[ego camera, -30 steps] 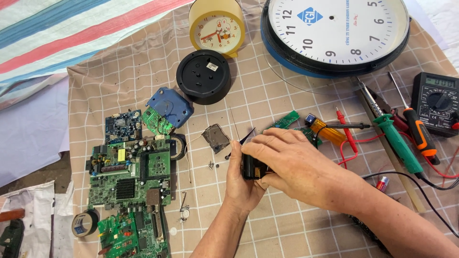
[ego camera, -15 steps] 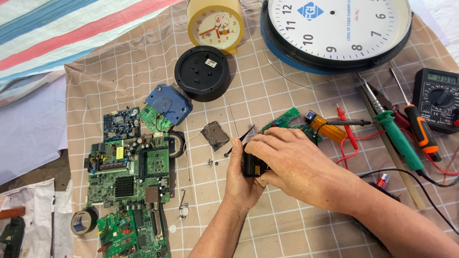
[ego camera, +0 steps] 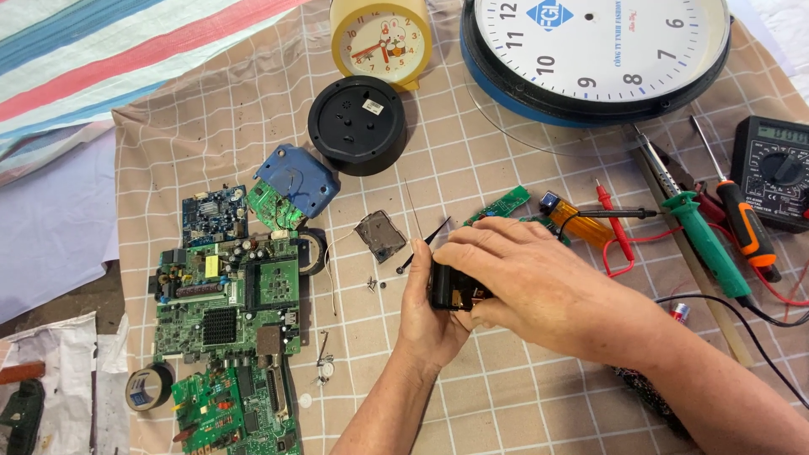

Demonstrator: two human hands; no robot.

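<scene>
two hands | left hand (ego camera: 430, 316) cups small black module (ego camera: 451, 291) | right hand (ego camera: 527, 282) arched over, grip pinching it

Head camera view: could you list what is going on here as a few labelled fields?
setting: checked beige cloth spread as a work mat
left hand: cradles a small black clock mechanism from below
right hand: covers the mechanism from above, fingers curled over it
beside the hands: clear plastic cover, thin black clock hands
far side: yellow alarm clock, large wall clock
left side: green circuit boards
right side: soldering iron, multimeter
</scene>
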